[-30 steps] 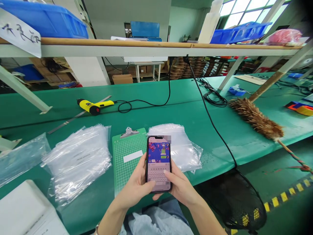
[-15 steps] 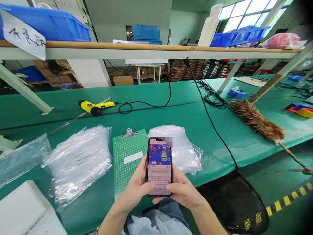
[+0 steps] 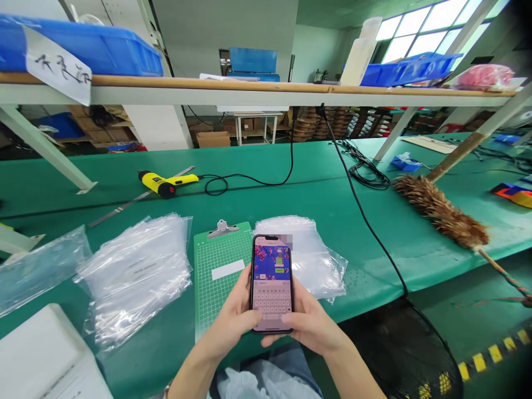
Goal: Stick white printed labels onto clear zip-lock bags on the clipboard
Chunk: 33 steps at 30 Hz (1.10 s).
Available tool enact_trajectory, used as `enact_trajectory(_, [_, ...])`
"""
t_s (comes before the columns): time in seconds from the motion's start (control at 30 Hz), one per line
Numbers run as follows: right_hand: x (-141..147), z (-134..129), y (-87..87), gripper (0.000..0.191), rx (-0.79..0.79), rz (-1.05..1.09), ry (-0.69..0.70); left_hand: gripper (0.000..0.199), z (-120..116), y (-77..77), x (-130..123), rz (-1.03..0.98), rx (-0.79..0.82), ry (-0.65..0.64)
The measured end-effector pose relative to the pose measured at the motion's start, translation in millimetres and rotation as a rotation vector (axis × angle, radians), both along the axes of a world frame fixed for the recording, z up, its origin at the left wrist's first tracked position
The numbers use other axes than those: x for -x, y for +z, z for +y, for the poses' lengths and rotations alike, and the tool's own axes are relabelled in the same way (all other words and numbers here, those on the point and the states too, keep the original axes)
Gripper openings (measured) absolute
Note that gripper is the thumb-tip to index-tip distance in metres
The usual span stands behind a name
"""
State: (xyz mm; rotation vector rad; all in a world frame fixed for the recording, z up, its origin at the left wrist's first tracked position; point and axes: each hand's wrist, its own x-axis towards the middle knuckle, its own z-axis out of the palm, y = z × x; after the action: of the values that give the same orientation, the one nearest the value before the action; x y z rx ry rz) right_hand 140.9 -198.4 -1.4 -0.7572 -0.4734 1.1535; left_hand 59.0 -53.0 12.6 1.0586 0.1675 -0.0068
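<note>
Between my two hands a smartphone [image 3: 272, 285] stands tilted up, its screen lit with a chat and an on-screen keyboard. My left hand [image 3: 236, 321] wraps its left side, the thumb over the lower keys. My right hand [image 3: 311, 324] grips the right side, thumb also at the keyboard. Behind the phone lies a green clipboard [image 3: 208, 255] with a grid pattern and a white paper strip [image 3: 228, 270]. A stack of clear plastic bags [image 3: 316, 266] is partly hidden by the phone. Another pile of clear bags [image 3: 137, 271] spreads left of the clipboard.
A yellow heat gun [image 3: 160, 183] rests on a metal ruler [image 3: 124, 206] on the green table [image 3: 249, 202]. A feather duster [image 3: 440, 210] and coiled black cable [image 3: 368, 172] lie right. A shelf [image 3: 249, 95] crosses above. A white box [image 3: 45, 354] sits front left.
The view has shifted slightly, so the scene sits a little lower and further right. Both hands still hold the phone, with little visible thumb movement.
</note>
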Motion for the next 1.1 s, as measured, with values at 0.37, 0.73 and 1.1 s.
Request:
enact_trajectory(0.37, [9,11,7.8,0.068,0.260,-0.230,-0.193,0.092,-6,4.2,3,0.036,0.017,-0.038])
enact_trajectory(0.73, [3,-1,-2.9,0.059,-0.002,0.054,0.017,0.087,4,-12.5,3,-0.057,0.088,-0.034])
enact_trajectory(1.1, [6,-3,-1.7,0.079,-0.033,-0.027,-0.025,0.065,-2,-4.6,2,0.076,0.014,0.073])
